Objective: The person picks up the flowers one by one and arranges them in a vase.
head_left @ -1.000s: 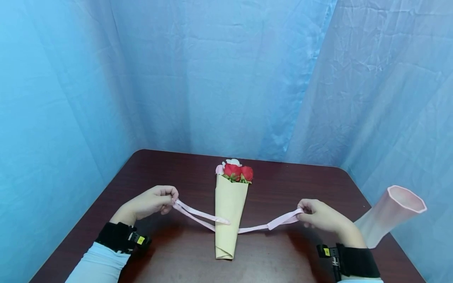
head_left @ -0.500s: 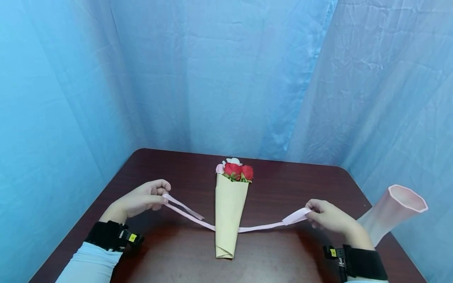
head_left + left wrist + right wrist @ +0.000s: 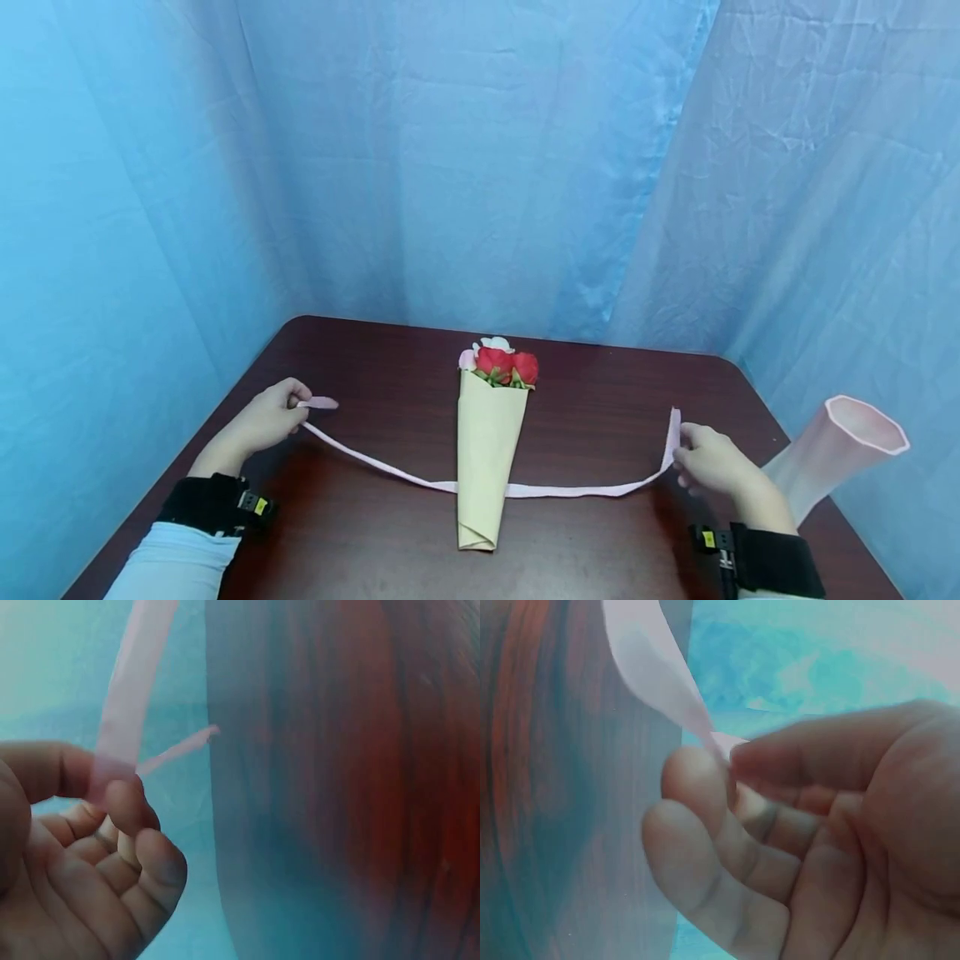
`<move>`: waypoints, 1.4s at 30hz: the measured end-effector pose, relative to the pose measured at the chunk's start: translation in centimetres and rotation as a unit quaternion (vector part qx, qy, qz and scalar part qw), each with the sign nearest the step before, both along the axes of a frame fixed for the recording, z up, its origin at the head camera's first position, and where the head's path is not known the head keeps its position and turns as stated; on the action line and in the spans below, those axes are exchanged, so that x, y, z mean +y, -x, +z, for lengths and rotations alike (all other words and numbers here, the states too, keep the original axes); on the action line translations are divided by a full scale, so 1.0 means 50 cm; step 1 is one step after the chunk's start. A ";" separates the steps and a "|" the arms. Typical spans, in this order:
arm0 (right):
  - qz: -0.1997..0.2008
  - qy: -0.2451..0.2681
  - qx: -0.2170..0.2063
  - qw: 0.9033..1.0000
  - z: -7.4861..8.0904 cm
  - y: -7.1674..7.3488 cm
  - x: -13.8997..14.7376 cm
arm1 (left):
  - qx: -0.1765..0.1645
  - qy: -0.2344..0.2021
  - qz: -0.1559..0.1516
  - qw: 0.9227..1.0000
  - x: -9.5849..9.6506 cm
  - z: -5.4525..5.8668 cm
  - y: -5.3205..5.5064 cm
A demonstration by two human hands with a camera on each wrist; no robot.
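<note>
Dark table (image 3: 592, 417), bouquet (image 3: 490, 450), left hand (image 3: 264, 418) and right hand (image 3: 716, 463) pinching ribbon (image 3: 570, 492)

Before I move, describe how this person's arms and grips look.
The left grip and right grip are bare, ungloved hands. A light-blue sleeve shows on the left, a sliver of another on the right. Each side has a wide black wrist strap and a small black camera with a yellow mark.
</note>
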State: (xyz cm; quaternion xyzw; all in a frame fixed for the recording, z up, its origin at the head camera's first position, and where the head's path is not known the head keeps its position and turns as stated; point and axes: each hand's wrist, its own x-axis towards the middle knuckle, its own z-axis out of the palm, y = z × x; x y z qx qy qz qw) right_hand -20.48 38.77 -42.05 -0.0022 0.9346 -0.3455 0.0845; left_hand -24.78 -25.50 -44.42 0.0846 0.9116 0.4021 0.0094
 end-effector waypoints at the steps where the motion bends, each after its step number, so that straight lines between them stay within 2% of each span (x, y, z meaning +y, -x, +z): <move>1: -0.010 -0.013 0.003 1.000 -0.002 0.002 0.000 | 0.003 0.012 0.007 1.000 -0.005 -0.003 0.000; 7: -0.046 -0.060 0.015 0.997 -0.011 0.011 0.007 | -0.003 0.052 0.051 0.997 -0.031 -0.013 0.001; 14: -0.052 -0.067 0.008 0.996 -0.015 0.013 0.010 | -0.027 0.100 0.087 0.991 -0.062 -0.012 0.003; 18: -0.053 -0.069 0.017 0.996 -0.013 0.014 0.009 | -0.028 0.091 0.103 0.990 -0.066 -0.014 0.006; 21: -0.050 -0.086 0.047 0.994 -0.010 0.018 0.011 | -0.010 0.071 0.110 0.991 -0.055 -0.006 0.007; 26: -0.053 -0.106 0.142 0.983 0.002 0.023 0.008 | 0.057 0.033 0.104 0.992 -0.016 0.026 0.009; 31: -0.070 -0.058 0.223 0.971 0.020 0.024 -0.016 | 0.132 -0.001 0.089 0.987 0.035 0.062 0.008; 34: -0.073 -0.003 0.249 0.966 0.030 0.024 -0.039 | 0.160 -0.017 0.081 0.984 0.068 0.077 0.009; 37: -0.048 0.086 0.258 0.961 0.039 0.026 -0.066 | 0.166 -0.045 0.071 0.982 0.101 0.089 0.011; 42: 0.014 0.232 0.229 0.945 0.054 0.028 -0.113 | 0.155 -0.096 0.043 0.982 0.150 0.099 0.015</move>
